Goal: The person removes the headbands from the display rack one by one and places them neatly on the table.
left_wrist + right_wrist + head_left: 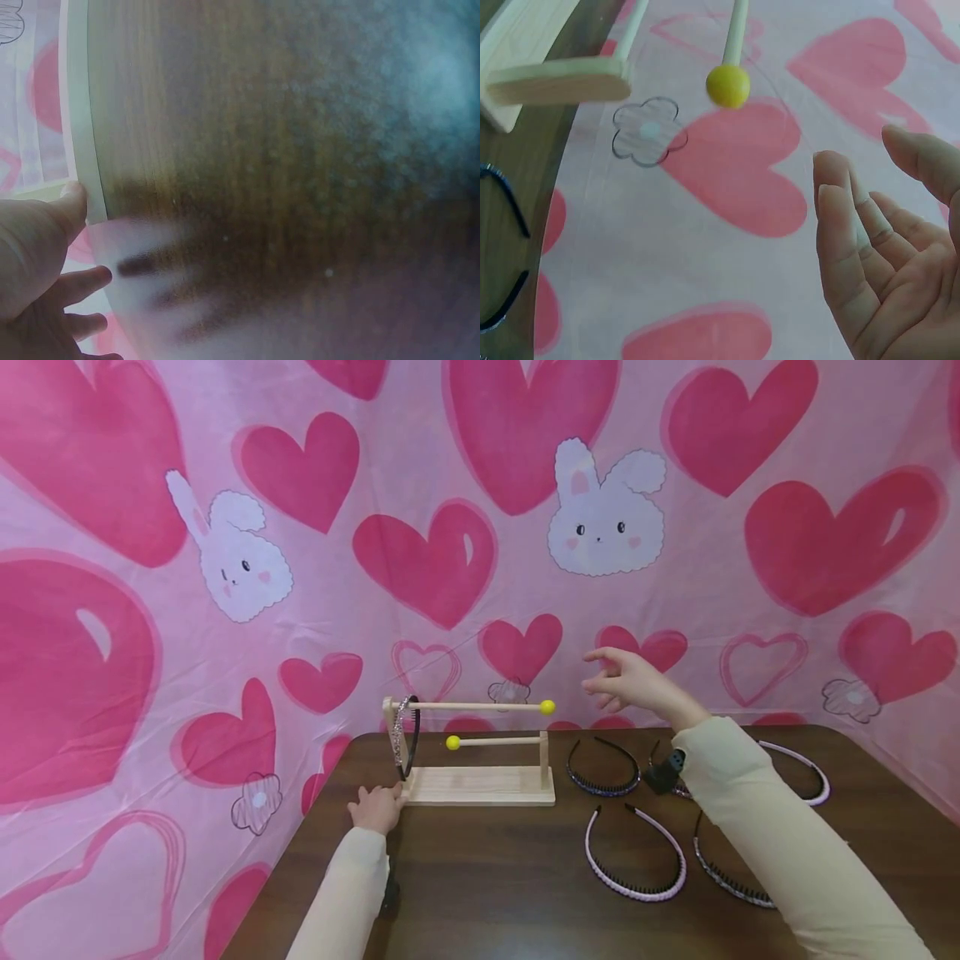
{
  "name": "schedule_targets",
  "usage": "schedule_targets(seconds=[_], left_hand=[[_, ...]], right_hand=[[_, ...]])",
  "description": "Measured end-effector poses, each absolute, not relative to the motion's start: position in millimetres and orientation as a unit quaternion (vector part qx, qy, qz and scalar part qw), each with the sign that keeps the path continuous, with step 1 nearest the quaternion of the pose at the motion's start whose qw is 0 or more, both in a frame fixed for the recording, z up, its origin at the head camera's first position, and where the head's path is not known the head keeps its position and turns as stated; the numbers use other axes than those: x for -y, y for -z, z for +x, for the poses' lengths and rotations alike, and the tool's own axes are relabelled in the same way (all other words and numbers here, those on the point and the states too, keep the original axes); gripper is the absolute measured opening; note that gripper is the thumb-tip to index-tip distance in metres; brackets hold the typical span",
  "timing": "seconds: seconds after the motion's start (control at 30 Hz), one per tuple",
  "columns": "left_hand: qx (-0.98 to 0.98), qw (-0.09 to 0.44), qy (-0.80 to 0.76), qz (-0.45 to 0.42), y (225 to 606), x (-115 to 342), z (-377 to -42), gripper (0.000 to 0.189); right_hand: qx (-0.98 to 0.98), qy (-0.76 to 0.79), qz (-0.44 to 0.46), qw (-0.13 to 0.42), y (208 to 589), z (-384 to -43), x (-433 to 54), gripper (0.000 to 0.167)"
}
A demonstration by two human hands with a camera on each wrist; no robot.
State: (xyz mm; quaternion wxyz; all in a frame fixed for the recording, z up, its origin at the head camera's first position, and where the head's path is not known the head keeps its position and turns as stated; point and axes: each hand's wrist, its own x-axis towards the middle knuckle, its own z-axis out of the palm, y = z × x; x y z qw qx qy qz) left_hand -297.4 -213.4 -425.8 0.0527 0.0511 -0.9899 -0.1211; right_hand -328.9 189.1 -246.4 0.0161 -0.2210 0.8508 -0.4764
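Note:
A wooden two-rod stand [480, 785] sits on the table, each rod tipped with a yellow ball [547, 707]. One glittery silver and black headband [399, 739] hangs on the upper rod, close against the left post. My left hand [377, 810] touches the left end of the base; in the left wrist view its thumb [73, 206] lies at the base's corner, the other fingers spread. In the air to the right of the upper rod's ball is my right hand [626, 683]. It holds nothing, and the right wrist view shows its fingers [838, 247] loosely bent with the thumb apart.
Several headbands lie to the right of the stand: a dark blue one [603, 792], a light pink one [637, 894], a silvery one [738, 889] and a pale one [823, 781]. My right forearm partly covers some. A heart-patterned cloth [525, 593] hangs behind the table.

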Motion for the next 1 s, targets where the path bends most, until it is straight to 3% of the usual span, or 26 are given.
schedule_targets(seconds=[0.5, 1.0], left_hand=[[0.99, 0.04, 0.12, 0.054, 428.0, 214.7, -299.3, 0.04], [0.99, 0.042, 0.122, 0.056, 423.8, 212.7, -296.1, 0.039]], right_hand=[[-0.833, 0.503, -0.231, 0.02, 242.2, -343.0, -105.0, 0.059], [-0.834, 0.485, -0.26, 0.021, 246.5, -336.3, -33.5, 0.061]])
